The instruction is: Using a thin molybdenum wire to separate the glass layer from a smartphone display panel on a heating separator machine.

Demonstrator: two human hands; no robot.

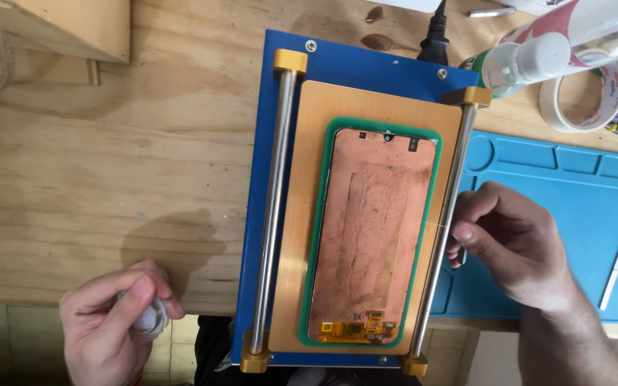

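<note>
Blue separator machine (266,143) sits on the wooden bench (109,143), gold heating plate (309,179) on top, with a phone screen (373,236) lying back-up on it: copper-coloured back, framed by a green mat (321,236), yellow flex connector (363,329) at the near end. Two steel guide rods (273,207) run along the plate's left and right sides, capped by gold blocks (290,61). Left hand (112,322) is off the machine at the bench's near edge, fingers pinched around a small white spool-like object (151,319) (exact kind can't be told, mostly covered by the thumb). Right hand (513,243) is at the right-hand rod, thumb and forefinger closed together just beside it at about mid-screen height; a very thin line appears to run from those fingertips toward the screen edge, too fine to confirm as wire. Blue silicone work mat (566,207) lies under the right hand, a scalpel-like tool (616,264) resting on it well apart from the hand. Far right corner: white plastic bottle (531,61) on its side, roll of pale tape (588,93) beside it. Black power cable (434,36) plugs in at the machine's far edge.
</note>
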